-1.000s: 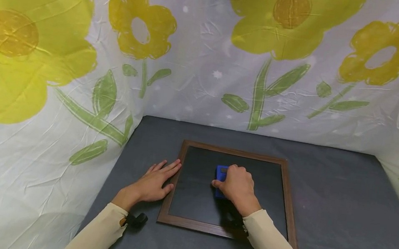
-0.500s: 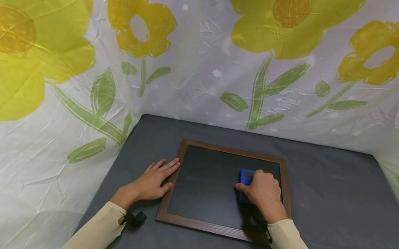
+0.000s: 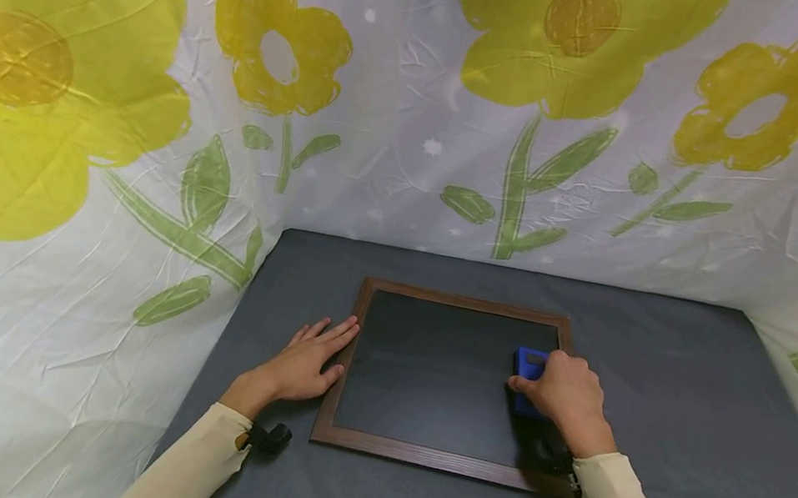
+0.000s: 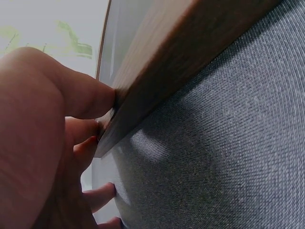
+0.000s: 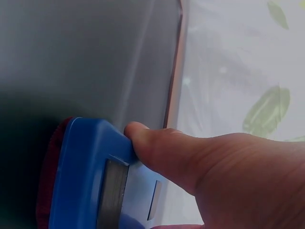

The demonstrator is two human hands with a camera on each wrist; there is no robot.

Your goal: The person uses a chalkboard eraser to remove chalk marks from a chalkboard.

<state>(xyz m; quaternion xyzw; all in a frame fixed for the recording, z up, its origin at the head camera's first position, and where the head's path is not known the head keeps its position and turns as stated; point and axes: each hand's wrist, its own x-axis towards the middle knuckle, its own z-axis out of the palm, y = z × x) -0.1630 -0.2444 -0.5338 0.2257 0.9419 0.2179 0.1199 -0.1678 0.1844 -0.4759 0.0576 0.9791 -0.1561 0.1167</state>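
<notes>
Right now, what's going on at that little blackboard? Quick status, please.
Right hand grips blue eraser on chalkboard, near its right frame edge. Left hand flat on table, fingers touching left frame edge. Nothing in the way.

blue eraser (image 3: 527,365), brown-framed black chalkboard (image 3: 439,372), grey tablecloth (image 3: 669,385)

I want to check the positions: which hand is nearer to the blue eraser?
Right. The right hand grips the eraser on the board's right side; the left hand lies flat on the table against the frame's left edge.
</notes>
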